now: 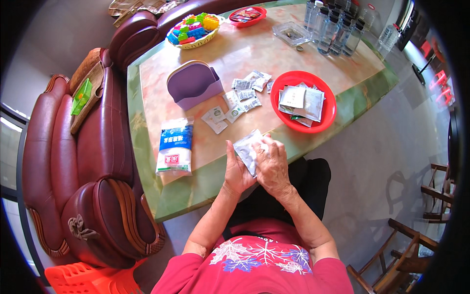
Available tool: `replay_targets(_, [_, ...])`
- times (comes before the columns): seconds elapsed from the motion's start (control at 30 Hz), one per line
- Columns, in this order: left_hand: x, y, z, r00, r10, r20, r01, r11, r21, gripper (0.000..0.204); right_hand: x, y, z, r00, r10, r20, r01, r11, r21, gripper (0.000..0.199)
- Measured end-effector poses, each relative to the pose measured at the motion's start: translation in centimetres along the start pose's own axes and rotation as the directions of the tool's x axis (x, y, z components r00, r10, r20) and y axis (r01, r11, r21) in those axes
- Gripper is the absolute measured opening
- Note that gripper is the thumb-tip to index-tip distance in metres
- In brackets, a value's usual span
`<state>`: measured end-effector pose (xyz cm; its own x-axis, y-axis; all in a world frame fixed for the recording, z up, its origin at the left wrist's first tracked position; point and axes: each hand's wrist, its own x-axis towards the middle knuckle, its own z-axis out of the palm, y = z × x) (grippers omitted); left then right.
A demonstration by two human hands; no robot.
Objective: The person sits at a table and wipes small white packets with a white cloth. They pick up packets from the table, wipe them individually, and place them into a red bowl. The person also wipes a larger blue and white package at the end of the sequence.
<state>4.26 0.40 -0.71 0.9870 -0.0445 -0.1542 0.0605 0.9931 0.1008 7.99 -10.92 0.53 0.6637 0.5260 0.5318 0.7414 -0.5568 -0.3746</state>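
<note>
Over the near table edge, my left hand [236, 172] supports a silvery-white sachet [245, 148], its thumb raised along the left side. My right hand [273, 169] presses on the same sachet from above with bent fingers. Part of the sachet is hidden beneath those fingers. Just beyond lie several small white packets [235, 104], some printed. To the right, a red plastic bowl [331, 105] holds flat white sachets [311, 104]. A purple open holder [196, 88] stands behind the packets. Left of my hands lies a blue-and-white plastic bag [175, 147].
Toward the far side are a basket of colourful toy blocks [194, 30], a red dish [248, 15], a clear tray [292, 34] and several clear bottles [335, 32]. A maroon leather sofa [105, 122] lines the left; wooden chairs [396, 255] stand at right.
</note>
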Motion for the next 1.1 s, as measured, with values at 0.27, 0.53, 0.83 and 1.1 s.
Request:
replay_targets(0.27, [-0.1,-0.1,0.6,0.998,0.019,0.065,-0.027,0.991,0.129,0.085,-1.4,0.5,-0.9,0.995,0.066,-0.072,-0.073,0.991,-0.112,0.042])
replay_targets(0.53, [-0.3,0.1,0.1,0.990,0.032,0.141,-0.057,0.982,0.178,0.085,-3.5,-2.2,-2.7,0.989,-0.100,0.105,0.087,0.988,0.129,0.048])
replay_targets(0.83, [0.0,0.0,0.3,0.991,0.056,0.123,-0.079,0.979,0.190,0.081,-0.2,-0.4,-2.3,0.989,-0.084,0.121,0.076,0.995,0.072,0.041])
replay_targets(1.1, [-0.5,-0.1,0.5,0.999,0.028,0.019,-0.031,0.987,0.161,0.076,3.6,1.0,0.5,0.997,0.052,0.061,-0.044,0.992,-0.119,0.043])
